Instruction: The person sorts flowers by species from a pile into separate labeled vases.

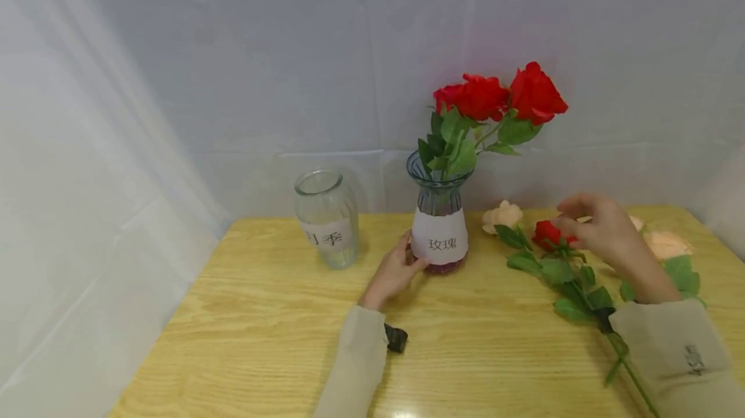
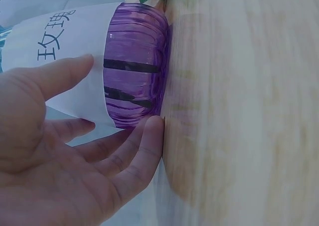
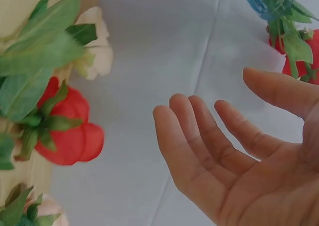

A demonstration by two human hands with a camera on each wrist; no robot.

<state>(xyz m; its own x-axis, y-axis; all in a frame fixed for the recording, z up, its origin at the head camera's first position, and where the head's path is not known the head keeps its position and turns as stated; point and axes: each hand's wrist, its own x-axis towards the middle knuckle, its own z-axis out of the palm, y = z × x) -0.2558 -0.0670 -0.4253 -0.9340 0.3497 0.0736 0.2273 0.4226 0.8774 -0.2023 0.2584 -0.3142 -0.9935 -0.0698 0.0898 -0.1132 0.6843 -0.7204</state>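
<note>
My left hand [image 1: 396,275] holds the lower part of a glass vase [image 1: 440,197] with a bluish rim. In the left wrist view, the thumb lies on the vase's white label [image 2: 75,81] and the fingers reach along its purple base [image 2: 134,66]. Red roses [image 1: 535,94] with green leaves stand in this vase, leaning right. My right hand [image 1: 605,230] is over a red rose [image 1: 547,235] lying on the table. The right wrist view shows the fingers loosely bent and apart with nothing between them, beside that rose [image 3: 70,126].
A clear glass vase [image 1: 320,208] with a white label stands left of the roses' vase. Pale peach flowers [image 1: 502,216] lie around the loose rose, one partly behind my right arm. A small black object [image 1: 397,339] is by my left sleeve. A white sheet [image 1: 291,81] hangs behind the wooden table [image 1: 262,340].
</note>
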